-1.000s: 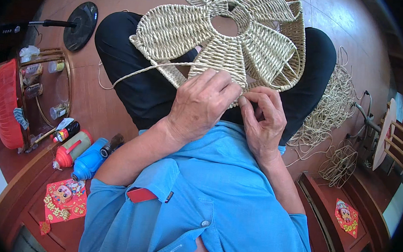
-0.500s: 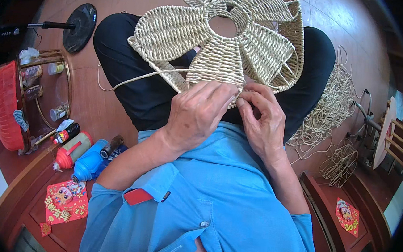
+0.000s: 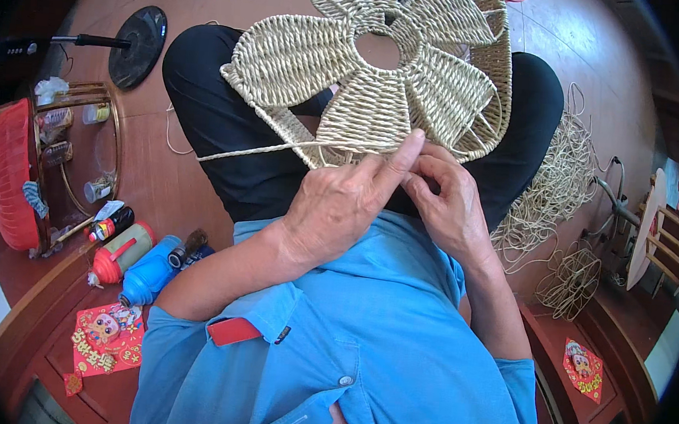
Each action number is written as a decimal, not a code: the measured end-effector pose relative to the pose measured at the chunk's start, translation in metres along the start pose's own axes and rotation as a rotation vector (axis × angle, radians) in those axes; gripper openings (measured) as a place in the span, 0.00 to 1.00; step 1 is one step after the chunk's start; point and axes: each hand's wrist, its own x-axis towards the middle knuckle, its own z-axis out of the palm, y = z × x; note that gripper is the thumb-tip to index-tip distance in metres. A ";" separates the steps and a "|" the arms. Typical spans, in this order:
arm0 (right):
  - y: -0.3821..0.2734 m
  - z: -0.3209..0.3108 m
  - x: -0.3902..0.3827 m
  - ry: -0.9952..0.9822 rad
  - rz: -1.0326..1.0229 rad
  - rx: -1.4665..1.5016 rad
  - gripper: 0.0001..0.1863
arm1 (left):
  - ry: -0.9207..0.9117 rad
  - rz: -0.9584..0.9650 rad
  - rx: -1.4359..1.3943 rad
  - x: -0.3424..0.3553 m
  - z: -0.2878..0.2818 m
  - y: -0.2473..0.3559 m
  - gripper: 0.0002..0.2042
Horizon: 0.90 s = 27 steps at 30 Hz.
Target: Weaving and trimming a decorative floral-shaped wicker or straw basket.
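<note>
A pale twisted-cord woven flower piece (image 3: pixel 288 52), with several petals round a central hole, rests across my dark-trousered legs. My left hand (image 3: pixel 345 196) is at the nearest petal's lower edge, index finger pointing up over it and other fingers bent; what they grip is hidden. My right hand (image 3: pixel 444 196) is just right of it, thumb and index pinched at that edge, partly behind the left index finger. A loose strand (image 3: pixel 241 151) runs leftward from the petal. Behind the petals is a larger woven frame (image 3: pixel 499 85).
Tangled cord (image 3: pixel 549 189) and a looser coil (image 3: pixel 569 282) lie rightward near a wooden chair (image 3: pixel 652 237). Leftward are a stand's round base (image 3: pixel 137 47), a rack (image 3: pixel 82 136) with a red cover (image 3: pixel 7 178), flasks (image 3: pixel 143 272) and red paper decorations (image 3: pixel 106 337).
My left index finger has straightened and risen up over the petal's edge. My right hand has shifted slightly right and down, and the woven piece has moved slightly.
</note>
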 end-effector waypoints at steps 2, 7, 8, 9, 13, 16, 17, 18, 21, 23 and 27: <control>0.000 0.002 -0.001 0.039 -0.012 0.025 0.13 | 0.038 -0.013 0.006 0.001 0.001 0.004 0.43; 0.002 0.004 -0.002 0.039 -0.011 0.043 0.12 | 0.029 -0.059 0.061 0.007 0.006 0.011 0.44; 0.002 0.004 -0.002 0.045 -0.027 0.046 0.11 | 0.034 -0.094 0.055 0.008 0.007 0.012 0.45; 0.002 0.004 -0.002 0.042 -0.029 0.044 0.11 | 0.026 -0.128 0.052 0.009 0.008 0.013 0.45; 0.002 0.002 -0.002 0.016 -0.025 0.044 0.11 | 0.022 -0.292 -0.200 0.012 0.011 0.015 0.43; 0.001 0.001 -0.002 0.003 -0.010 0.053 0.10 | 0.031 -0.347 -0.241 0.013 0.013 0.015 0.42; 0.002 0.002 -0.002 0.004 -0.007 0.055 0.10 | 0.081 -0.326 -0.252 0.013 0.013 0.015 0.42; 0.002 0.002 -0.002 0.004 -0.007 0.051 0.10 | 0.114 -0.312 -0.268 0.014 0.013 0.015 0.42; 0.003 0.005 -0.003 0.020 -0.035 0.037 0.10 | 0.118 -0.286 -0.223 0.014 0.012 0.019 0.43; 0.004 0.007 -0.003 0.052 -0.026 -0.009 0.10 | 0.063 -0.295 -0.142 0.015 0.011 0.023 0.44; 0.007 0.008 -0.003 0.047 -0.015 0.026 0.10 | -0.066 -0.316 -0.053 0.016 0.013 0.027 0.47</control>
